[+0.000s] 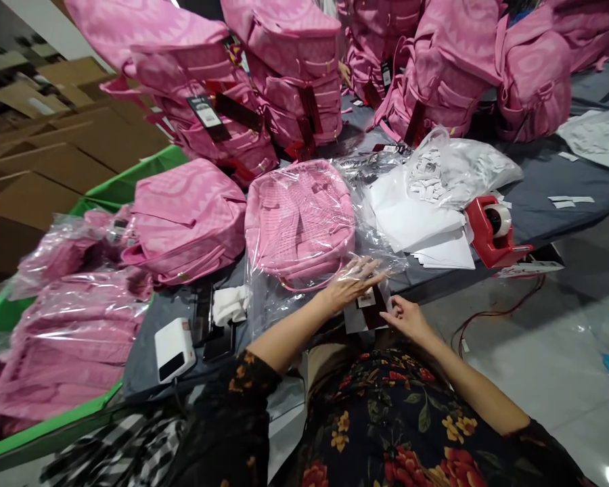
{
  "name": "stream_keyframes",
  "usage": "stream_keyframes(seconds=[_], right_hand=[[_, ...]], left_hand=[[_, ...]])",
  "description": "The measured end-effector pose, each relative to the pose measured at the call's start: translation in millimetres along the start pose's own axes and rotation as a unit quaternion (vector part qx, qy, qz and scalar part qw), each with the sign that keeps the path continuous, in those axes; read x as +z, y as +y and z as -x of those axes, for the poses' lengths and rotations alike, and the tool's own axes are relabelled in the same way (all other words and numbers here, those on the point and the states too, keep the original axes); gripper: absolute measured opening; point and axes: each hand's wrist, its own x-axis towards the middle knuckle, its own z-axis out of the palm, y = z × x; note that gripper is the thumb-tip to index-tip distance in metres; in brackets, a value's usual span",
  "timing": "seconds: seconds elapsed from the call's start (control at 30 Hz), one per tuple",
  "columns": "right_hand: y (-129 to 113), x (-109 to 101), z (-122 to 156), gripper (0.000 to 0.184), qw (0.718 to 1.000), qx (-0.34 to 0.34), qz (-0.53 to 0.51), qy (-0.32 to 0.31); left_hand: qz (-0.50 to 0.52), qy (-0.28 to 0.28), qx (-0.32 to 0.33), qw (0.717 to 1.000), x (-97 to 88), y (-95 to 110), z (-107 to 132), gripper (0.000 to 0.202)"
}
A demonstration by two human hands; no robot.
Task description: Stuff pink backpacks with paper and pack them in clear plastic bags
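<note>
Fingers spread open, your left hand (352, 284) rests on a clear bag (266, 304) around a pink backpack (299, 223); your right hand (409, 319) curls by a hang tag (368, 308), grip unclear; other backpacks (284, 74) sit unbagged.

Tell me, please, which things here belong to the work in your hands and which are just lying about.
Belonging:
left hand, right hand, bagged pink backpack, hang tag

Lying about:
red tape dispenser, white paper sheets, white device, stacked pink backpacks

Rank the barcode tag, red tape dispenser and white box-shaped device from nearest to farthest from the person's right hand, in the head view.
From the right hand:
1. Barcode tag, just left.
2. Red tape dispenser, ahead, rightward.
3. White box-shaped device, far left.
</note>
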Motion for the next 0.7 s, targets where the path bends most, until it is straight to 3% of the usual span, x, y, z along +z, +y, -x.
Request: stream_keyframes(seconds=[0.1,0.2,0.27,0.33,0.43,0.47,0.57,0.63,0.7], right_hand=[[1,17,16,0.019,0.991,-0.068,0.100,0.058],[4,25,34,0.022,0.979,-0.140,0.133,0.060],[2,17,41,0.026,0.963,-0.218,0.153,0.048],[-6,1,36,0.027,0.936,-0.284,0.189,0.088],[-31,-29,2,0.032,0.895,-0.275,0.271,0.223],[-41,-37,-15,0.039,0.889,-0.258,0.290,0.241],[-69,-54,-68,0.036,0.915,-0.232,0.260,0.202],[-85,-64,-96,0.034,0.933,-0.232,0.182,0.205],[-100,-74,-113,0.041,0.932,-0.239,0.117,0.246]], left_hand=[[0.191,-0.012,0.063,0.979,3.7,-16,-25,0.042],[0.308,-0.022,0.088,0.947,14.4,-28,-36,0.015],[0.319,-0.029,0.075,0.944,20.9,-33,-32,0.023],[0.317,-0.009,0.042,0.947,23.8,-37,-21,0.027],[0.332,0.050,0.024,0.942,18.4,-34,0,0.024],[0.345,0.064,0.028,0.936,14.5,-30,6,0.021],[0.362,0.087,0.006,0.928,1.1,-17,21,0.010],[0.346,0.155,-0.077,0.922,-5.9,-11,24,0.016],[0.313,0.247,-0.185,0.898,-9.8,-10,18,0.025]])
